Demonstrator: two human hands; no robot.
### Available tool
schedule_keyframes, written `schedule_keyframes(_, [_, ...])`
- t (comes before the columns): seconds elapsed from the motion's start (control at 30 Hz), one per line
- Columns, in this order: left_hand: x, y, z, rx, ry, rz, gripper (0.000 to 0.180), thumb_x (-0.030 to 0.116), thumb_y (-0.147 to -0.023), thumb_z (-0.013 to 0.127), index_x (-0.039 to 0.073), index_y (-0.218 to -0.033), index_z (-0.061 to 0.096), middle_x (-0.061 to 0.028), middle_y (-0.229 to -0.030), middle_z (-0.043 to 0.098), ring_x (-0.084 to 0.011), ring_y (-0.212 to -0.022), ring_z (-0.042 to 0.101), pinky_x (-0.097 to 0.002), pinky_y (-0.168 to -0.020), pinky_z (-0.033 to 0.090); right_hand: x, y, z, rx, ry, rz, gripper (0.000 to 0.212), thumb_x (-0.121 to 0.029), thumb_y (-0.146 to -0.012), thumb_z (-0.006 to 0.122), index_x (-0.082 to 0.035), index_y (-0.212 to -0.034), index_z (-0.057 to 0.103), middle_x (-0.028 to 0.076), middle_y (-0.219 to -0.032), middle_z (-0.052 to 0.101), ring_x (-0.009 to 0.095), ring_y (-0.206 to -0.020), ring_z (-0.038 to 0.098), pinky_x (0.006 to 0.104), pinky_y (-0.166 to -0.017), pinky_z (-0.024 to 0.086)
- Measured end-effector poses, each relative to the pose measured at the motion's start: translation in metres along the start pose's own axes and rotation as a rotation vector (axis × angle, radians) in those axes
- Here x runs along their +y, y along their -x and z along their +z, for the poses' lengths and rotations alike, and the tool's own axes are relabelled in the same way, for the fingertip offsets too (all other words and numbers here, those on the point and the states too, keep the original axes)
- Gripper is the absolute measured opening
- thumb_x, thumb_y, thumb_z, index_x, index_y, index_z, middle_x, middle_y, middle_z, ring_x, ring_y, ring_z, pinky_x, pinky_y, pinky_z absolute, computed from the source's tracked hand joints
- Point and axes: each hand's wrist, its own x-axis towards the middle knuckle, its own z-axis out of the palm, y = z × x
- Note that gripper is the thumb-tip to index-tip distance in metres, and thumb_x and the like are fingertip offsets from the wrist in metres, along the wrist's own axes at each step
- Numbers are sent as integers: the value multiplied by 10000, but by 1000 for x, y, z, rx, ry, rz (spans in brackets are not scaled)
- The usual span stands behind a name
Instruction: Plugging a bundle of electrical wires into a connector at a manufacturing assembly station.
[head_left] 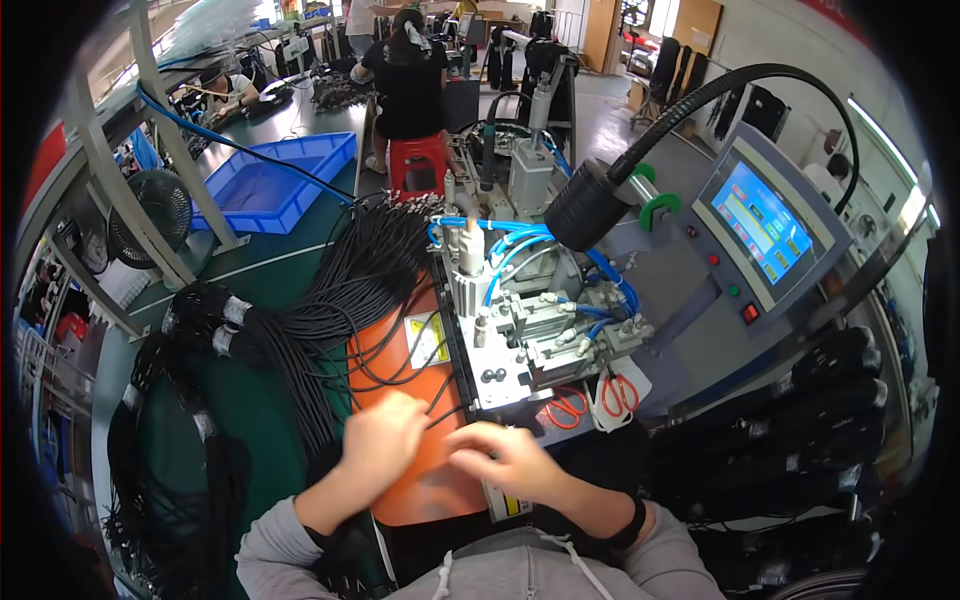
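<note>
My left hand (385,437) is closed above the orange board (425,470), its fingertips pinching a thin black cable (446,413) that reaches toward the front of the machine. To its right, my right hand (508,462) has loosely bent fingers, apart from one another, and nothing shows between them. Part of its fingertips is blurred. A small bench machine (500,370) with metal cylinders and blue air hoses stands just beyond both hands. Over the board's far part and the bench spreads a large bundle of black cables (345,290).
Red-handled scissors (620,396) lie beside the machine's right front. A black lamp (585,205) on a bendable neck hangs over it, near a control screen (765,220). A blue tray (280,185) and a fan (150,220) stand at far left. Another person (410,80) sits ahead.
</note>
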Motion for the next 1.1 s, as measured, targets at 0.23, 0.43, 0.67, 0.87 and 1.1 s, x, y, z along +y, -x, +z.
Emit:
schedule_keyframes(0.23, [-139, 28, 0, 531, -35, -437, 549, 158, -840, 658, 7, -1321, 441, -203, -1304, 442, -345, -1204, 423, -421, -1044, 326, 15, -77, 82, -376, 49, 76, 631, -302, -857, 644, 61, -1325, 426, 217, -1223, 573, 283, -1152, 553, 354, -953, 446])
schedule_keyframes(0.43, [-173, 18, 10, 524, 1047, -783, 535, 218, -887, 663, -69, -1278, 438, -180, -1248, 516, -279, -1092, 536, -395, -933, 442, 15, -123, 130, -291, 18, 243, 549, -264, -852, 651, 92, -1229, 470, 179, -1106, 598, 214, -1006, 572, 335, -854, 457])
schedule_keyframes(0.67, [-202, -35, -2, 582, 1416, -760, 511, 262, -883, 680, -96, -1184, 474, -161, -1102, 600, -255, -923, 616, -383, -772, 517, 25, -145, 147, -158, -764, 541, 470, -310, -894, 637, 57, -1159, 510, 171, -1069, 615, 207, -1030, 583, 305, -859, 464])
schedule_keyframes(0.87, [-180, -26, 12, 511, 1347, -922, 336, 260, -924, 621, -50, -1050, 587, -123, -939, 657, -236, -843, 656, -369, -728, 537, 37, -148, 125, -139, -926, 510, 439, -319, -896, 643, 25, -1142, 525, 150, -1046, 624, 218, -981, 610, 323, -817, 495])
schedule_keyframes(1.1, [-134, 29, -35, 15, 1194, -766, 281, 199, -889, 664, -39, -1006, 570, -120, -897, 643, -210, -813, 641, -323, -696, 530, 29, -142, 131, 16, -727, 463, 258, -210, -894, 642, -20, -1028, 530, 103, -929, 640, 197, -807, 642, 340, -698, 533])
